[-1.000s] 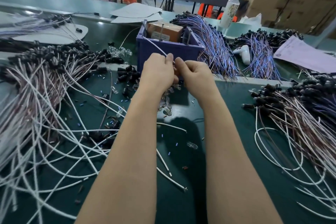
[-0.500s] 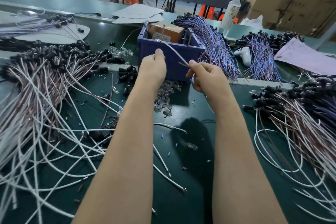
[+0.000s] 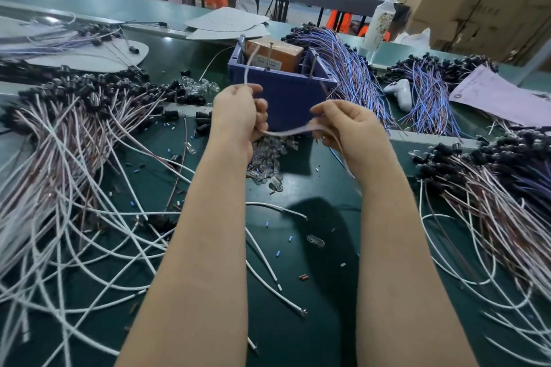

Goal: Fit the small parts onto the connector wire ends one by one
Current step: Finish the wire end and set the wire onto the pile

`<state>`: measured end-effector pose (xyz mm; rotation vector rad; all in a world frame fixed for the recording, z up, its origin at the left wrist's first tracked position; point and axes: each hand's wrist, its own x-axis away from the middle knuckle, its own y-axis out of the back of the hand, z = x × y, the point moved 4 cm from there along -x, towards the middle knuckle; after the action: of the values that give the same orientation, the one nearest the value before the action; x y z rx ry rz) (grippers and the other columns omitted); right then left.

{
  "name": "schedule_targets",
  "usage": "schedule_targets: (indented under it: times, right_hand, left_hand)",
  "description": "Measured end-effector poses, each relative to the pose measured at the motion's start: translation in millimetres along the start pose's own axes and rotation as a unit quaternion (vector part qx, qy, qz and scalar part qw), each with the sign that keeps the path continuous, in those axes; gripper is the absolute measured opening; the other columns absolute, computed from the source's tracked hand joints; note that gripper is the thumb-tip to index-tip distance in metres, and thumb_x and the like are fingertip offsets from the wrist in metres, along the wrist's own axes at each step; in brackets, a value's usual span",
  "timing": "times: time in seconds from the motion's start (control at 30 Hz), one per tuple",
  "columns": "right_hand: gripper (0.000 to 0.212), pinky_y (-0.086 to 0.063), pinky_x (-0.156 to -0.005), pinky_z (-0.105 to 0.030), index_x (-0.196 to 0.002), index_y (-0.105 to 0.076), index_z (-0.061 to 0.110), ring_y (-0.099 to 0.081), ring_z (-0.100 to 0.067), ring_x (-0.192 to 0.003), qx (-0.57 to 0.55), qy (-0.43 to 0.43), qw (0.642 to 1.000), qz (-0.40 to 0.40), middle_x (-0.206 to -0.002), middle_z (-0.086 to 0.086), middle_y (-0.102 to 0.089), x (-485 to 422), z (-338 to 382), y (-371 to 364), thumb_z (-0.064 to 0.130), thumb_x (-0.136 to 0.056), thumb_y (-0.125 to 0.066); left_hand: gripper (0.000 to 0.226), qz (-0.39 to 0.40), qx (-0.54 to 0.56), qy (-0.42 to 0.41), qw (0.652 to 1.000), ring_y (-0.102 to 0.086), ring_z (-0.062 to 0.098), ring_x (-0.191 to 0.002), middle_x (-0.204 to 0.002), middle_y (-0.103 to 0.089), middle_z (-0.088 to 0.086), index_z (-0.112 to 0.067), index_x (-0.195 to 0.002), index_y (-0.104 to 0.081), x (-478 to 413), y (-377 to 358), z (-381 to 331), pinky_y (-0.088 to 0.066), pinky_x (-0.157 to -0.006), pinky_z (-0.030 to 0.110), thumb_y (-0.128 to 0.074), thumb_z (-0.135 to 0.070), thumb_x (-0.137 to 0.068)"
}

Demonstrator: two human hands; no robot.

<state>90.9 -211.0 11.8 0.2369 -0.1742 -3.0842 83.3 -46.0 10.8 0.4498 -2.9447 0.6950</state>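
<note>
Between the hands, before the blue bin [image 3: 286,95], a blurred connector wire [image 3: 286,132] sags. The left hand [image 3: 238,116] pinches one stretch and the right hand [image 3: 348,134] curls round the other. Clear small parts [image 3: 265,158] lie heaped beneath on the worktop [image 3: 322,322], with white wire bundles [image 3: 74,182] crowding the left. Half a second ago the wire arched above the hands; now it droops between them.

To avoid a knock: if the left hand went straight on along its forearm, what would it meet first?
The left hand, gripping a thin pale wire, would probably meet the blue plastic bin's front wall first; depth is unclear.
</note>
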Motion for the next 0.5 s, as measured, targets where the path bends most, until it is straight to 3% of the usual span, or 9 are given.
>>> schedule_targets:
  times: [0.07, 0.13, 0.23, 0.33, 0.5]
  right_hand:
    - [0.028, -0.044, -0.055, -0.013, -0.081, -0.061, 0.019, -0.06, -0.005, -0.06, 0.01, -0.008, 0.99, -0.14, -0.074, 0.0, -0.068, -2.4, -2.6, 7.6, 0.015, -0.101, -0.041]
    - [0.027, -0.038, -0.049, -0.013, -0.082, -0.06, 0.019, -0.051, -0.001, -0.05, -0.023, -0.003, 0.976, -0.217, -0.073, 0.001, -0.063, -2.6, -3.9, 11.6, 0.016, -0.101, -0.041]
    - [0.022, -0.028, -0.038, -0.014, -0.08, -0.06, 0.015, -0.033, -0.001, -0.037, -0.124, 0.001, 0.972, -0.201, -0.068, 0.003, -0.054, -2.2, -3.0, 7.0, 0.022, -0.098, -0.051]
    - [0.019, -0.023, -0.034, -0.014, -0.079, -0.062, 0.012, -0.027, -0.001, -0.033, -0.192, 0.008, 0.969, -0.158, -0.067, 0.001, -0.054, -1.5, 1.1, 0.1, 0.018, -0.096, -0.056]
    - [0.022, -0.021, -0.035, -0.014, -0.083, -0.062, 0.006, -0.026, -0.003, -0.033, -0.307, -0.017, 0.941, -0.139, -0.059, 0.0, -0.061, -1.7, 1.8, 1.6, 0.009, -0.098, -0.045]
  left_hand:
    - [0.024, 0.034, -0.084, 0.016, 0.996, -0.029, 0.004, -0.029, -0.037, -0.043, -0.008, -0.013, -0.077, -0.048, 1.9, -5.9, 2.1, -0.025, -0.036, 0.013, -0.032, -0.006, -0.095]
    - [0.023, 0.088, -0.134, 0.042, 0.986, -0.029, 0.005, -0.03, -0.039, -0.046, -0.005, -0.012, -0.074, -0.048, 5.0, -12.6, 5.8, -0.024, -0.036, 0.011, -0.037, -0.006, -0.092]
    - [0.023, 0.143, -0.202, 0.062, 0.967, -0.028, 0.006, -0.031, -0.044, -0.048, -0.003, -0.012, -0.072, -0.049, 10.3, -18.1, 11.5, -0.022, -0.036, 0.01, -0.039, -0.006, -0.092]
    - [0.023, 0.174, -0.254, 0.07, 0.949, -0.025, 0.006, -0.032, -0.05, -0.046, 0.0, -0.011, -0.074, -0.049, 13.8, -19.2, 16.7, -0.019, -0.036, 0.011, -0.036, -0.005, -0.092]
    - [0.024, 0.191, -0.293, 0.09, 0.933, -0.022, 0.007, -0.032, -0.047, -0.042, -0.001, -0.012, -0.074, -0.047, 13.3, -17.0, 19.6, -0.017, -0.037, 0.011, -0.033, -0.004, -0.091]
